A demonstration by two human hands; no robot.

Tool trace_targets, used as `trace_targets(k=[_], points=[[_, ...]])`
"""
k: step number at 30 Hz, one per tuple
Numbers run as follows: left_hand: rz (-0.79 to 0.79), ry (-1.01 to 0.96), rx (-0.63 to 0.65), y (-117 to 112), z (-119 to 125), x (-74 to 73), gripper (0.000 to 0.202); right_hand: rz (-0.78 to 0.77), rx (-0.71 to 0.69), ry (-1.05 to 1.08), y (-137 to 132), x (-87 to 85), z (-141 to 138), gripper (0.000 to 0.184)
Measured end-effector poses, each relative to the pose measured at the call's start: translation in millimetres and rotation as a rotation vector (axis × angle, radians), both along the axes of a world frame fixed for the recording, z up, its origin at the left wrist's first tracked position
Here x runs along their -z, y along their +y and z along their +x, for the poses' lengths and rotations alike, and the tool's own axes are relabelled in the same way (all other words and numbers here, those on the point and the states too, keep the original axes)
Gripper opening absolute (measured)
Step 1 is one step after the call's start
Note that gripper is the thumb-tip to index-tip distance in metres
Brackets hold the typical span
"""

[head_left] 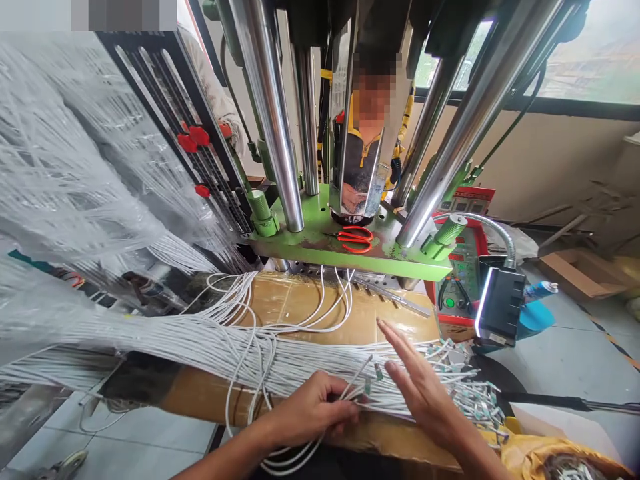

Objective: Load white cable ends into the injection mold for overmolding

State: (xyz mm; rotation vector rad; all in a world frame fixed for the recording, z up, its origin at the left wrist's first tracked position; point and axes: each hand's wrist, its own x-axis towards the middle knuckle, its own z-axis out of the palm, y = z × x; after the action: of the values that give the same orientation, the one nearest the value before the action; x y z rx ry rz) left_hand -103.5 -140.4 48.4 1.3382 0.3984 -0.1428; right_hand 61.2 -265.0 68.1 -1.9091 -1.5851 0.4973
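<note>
A thick bundle of white cables (210,343) lies across a brown taped board (300,303) in front of a green press machine (325,237). My left hand (313,410) is closed, pinching a few cable ends (363,383) near the bundle's right part. My right hand (420,387) is open, fingers stretched out flat above the cable ends with metal connectors (465,383). It holds nothing.
Red-handled scissors (355,239) lie on the green machine base between chrome columns (270,113). A black lamp on a flexible neck (500,303) stands at the right beside a red control box (463,267). More cables in clear plastic (65,173) hang at the left. A person's reflection shows in the centre column.
</note>
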Motion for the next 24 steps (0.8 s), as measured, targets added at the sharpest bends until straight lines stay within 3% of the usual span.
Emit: trace_targets(k=[4,6,9,12,15,19,22,24], points=[[-0.077,-0.128,-0.107,2,13,4.2,0.037,-0.061,-0.280,0.157,15,6.7,0,0.045],[-0.145,-0.072,-0.184,3,16,4.9,0.037,-0.046,-0.141,0.073,23,17.0,21,0.040],[-0.258,0.040,-0.325,8,15,6.5,0.036,-0.021,0.215,-0.331,32,43.2,81,0.043],[-0.291,0.063,-0.440,14,15,10.9,0.036,-0.073,0.183,-0.567,37,72.6,136,0.045],[-0.295,0.014,-0.507,17,16,16.9,0.039,-0.065,0.109,-0.605,39,89.0,163,0.044],[-0.127,-0.101,-0.520,23,16,20.9,0.031,-0.097,0.010,-0.613,38,82.3,168,0.038],[0.091,-0.080,-0.496,29,15,20.1,0.028,-0.266,0.140,-0.518,32,65.1,147,0.032],[0.252,-0.070,-0.467,29,14,19.8,0.023,-0.349,0.200,-0.307,25,53.6,116,0.030]])
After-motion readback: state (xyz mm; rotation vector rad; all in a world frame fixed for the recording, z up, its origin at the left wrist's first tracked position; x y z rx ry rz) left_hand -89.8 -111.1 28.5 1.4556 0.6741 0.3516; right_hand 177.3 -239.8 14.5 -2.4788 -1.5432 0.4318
